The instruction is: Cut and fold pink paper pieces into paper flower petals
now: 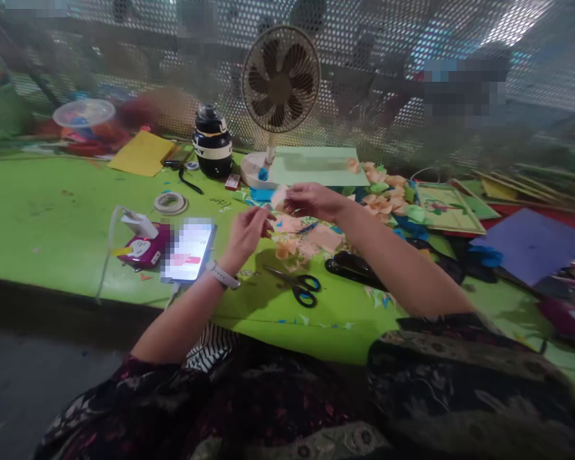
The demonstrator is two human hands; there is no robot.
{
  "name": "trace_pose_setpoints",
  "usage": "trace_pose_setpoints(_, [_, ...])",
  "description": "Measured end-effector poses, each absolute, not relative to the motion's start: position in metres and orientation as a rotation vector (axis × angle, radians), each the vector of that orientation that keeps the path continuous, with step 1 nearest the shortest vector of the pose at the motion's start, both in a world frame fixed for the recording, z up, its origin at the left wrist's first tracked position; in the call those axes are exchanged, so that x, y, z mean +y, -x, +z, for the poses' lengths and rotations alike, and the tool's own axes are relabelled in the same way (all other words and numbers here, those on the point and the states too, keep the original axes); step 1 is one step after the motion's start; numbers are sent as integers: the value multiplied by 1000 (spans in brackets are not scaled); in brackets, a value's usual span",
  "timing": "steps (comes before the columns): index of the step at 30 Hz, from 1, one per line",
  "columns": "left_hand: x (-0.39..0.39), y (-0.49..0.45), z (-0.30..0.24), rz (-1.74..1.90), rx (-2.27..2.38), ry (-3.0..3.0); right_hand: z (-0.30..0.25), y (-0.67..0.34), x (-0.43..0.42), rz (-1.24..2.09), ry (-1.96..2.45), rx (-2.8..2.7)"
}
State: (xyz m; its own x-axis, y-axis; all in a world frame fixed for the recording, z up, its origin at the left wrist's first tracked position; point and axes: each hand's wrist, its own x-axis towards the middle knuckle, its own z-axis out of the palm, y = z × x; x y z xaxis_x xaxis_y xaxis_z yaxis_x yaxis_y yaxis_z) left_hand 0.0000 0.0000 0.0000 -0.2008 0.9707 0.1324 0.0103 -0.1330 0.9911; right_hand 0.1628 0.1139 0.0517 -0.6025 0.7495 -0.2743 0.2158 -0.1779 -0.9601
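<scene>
1. Our right hand [316, 199] reaches a little farther out than the left, fingers bent and pointing toward it, fingertips drawn together in a pinch.
2. Our left hand [250, 231] sits near those fingertips, nearer our body, its fingers partly curled; we cannot tell whether thumb and forefinger meet.
3. Behind the left hand, our left wrist [223, 267] is nearly straight, and our left forearm [179, 316] slants back toward us.
4. Behind the right hand, our right forearm [402, 262] angles back, bare, to the right.

Dim light filters through the perforated panel [347, 61], glaring upper right; the smartphone [194, 244] glows. Edges stretch and blur; blocky patches are pixelated.
</scene>
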Motion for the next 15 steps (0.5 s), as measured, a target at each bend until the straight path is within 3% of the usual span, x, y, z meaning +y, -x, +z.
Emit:
trace_pose_setpoints(9, [1, -2, -4, 1134, 981, -927, 70, -203, 74, 1625, 988, -2374])
trace_pose_setpoints(15, [-3, -6, -5, 1124, 976, -1044, 53, -201, 61, 948, 1093, -2321])
